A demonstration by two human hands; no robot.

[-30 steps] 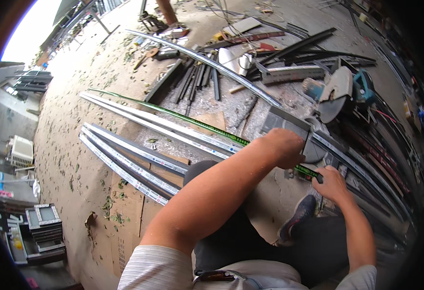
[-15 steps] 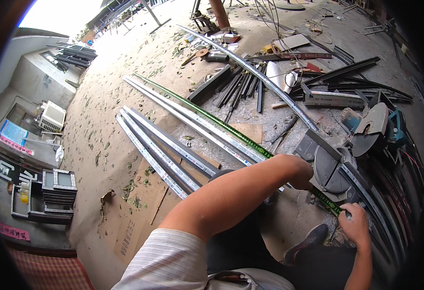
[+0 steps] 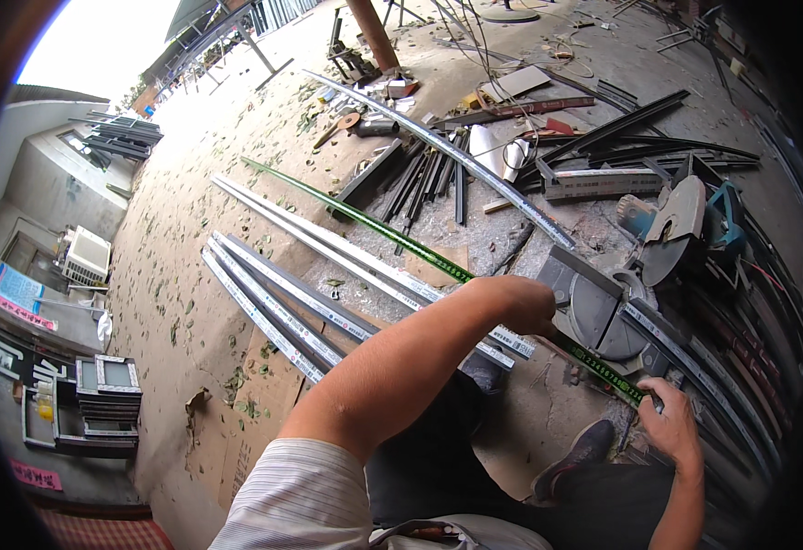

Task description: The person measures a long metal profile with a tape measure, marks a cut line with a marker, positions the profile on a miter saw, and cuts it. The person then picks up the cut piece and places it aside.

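A long green tape measure (image 3: 365,218) with dark markings is stretched diagonally from the far left of the ground to my right hand. My left hand (image 3: 531,310) reaches across my body and closes on the strip; its fingers are mostly hidden behind the back of the hand. My right hand (image 3: 669,420) is closed round the near end of the tape, with thumb and fingers wrapped. White-and-grey metal profiles (image 3: 328,234) lie just beside the tape on its left. Close to both hands is the round grey base of a cut-off saw (image 3: 603,321).
More labelled profiles (image 3: 268,298) lie on flattened cardboard (image 3: 259,440) at left. A long bent strip (image 3: 456,151) crosses the back, near dark offcuts (image 3: 433,179). The saw's blade guard (image 3: 676,225) stands at right. Small frames (image 3: 113,394) are stacked by the left wall.
The view has shifted, so the surroundings appear further left. My left hand has moved away from my right, and more green tape shows between them. Both hands keep their hold.
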